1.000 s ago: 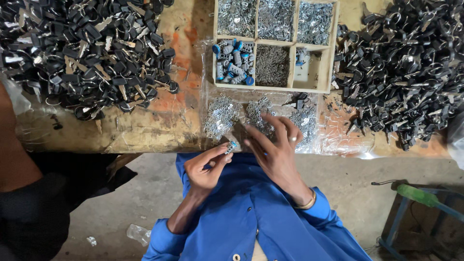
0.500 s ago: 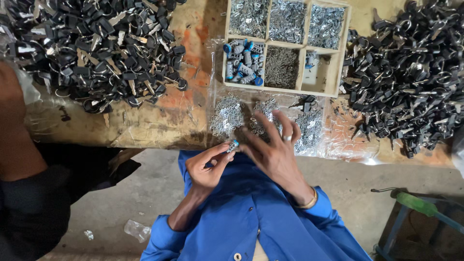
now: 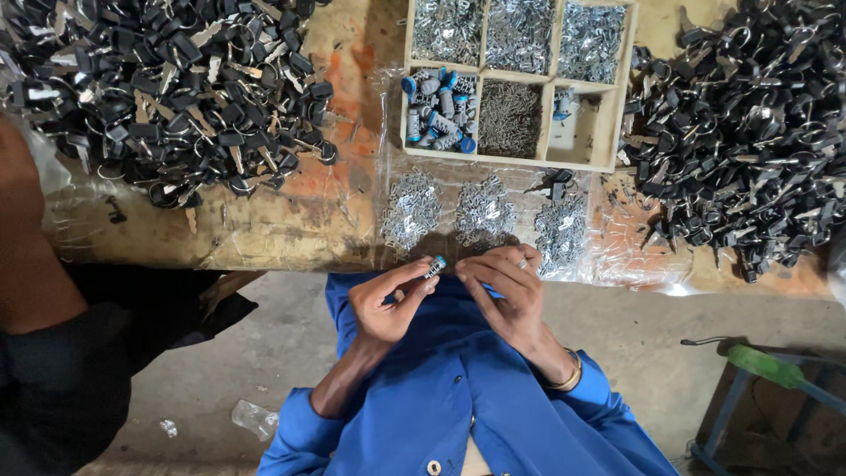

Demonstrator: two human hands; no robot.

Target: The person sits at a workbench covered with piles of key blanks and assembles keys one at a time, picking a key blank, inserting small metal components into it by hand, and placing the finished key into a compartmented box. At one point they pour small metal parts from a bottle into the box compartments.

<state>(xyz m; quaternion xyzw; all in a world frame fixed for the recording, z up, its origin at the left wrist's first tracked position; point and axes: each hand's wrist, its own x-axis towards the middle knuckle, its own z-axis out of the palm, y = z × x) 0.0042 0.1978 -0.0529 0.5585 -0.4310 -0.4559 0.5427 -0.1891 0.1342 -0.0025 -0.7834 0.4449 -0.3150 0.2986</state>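
My left hand (image 3: 383,304) pinches a small metal cylinder with a blue tip (image 3: 434,266) just off the table's near edge. My right hand (image 3: 507,295), a ring on one finger and a bangle at the wrist, is curled beside it. Its fingertips are pinched close to the cylinder, and whatever is between them is hidden. Just beyond my hands, three small heaps of shiny metal clips (image 3: 485,214) lie on clear plastic sheeting.
A wooden compartment tray (image 3: 608,97) holds metal parts, blue-tipped cylinders (image 3: 434,115) and dark pins. Big piles of black-headed keys lie at the left (image 3: 167,97) and right (image 3: 749,132) of the worn table (image 3: 264,234). Another person's arm (image 3: 26,256) is at far left, a green-handled tool (image 3: 767,366) at lower right.
My right hand has drawn back from the clip heaps on the table to my left hand, fingers now curled. The left hand keeps hold of the cylinder.
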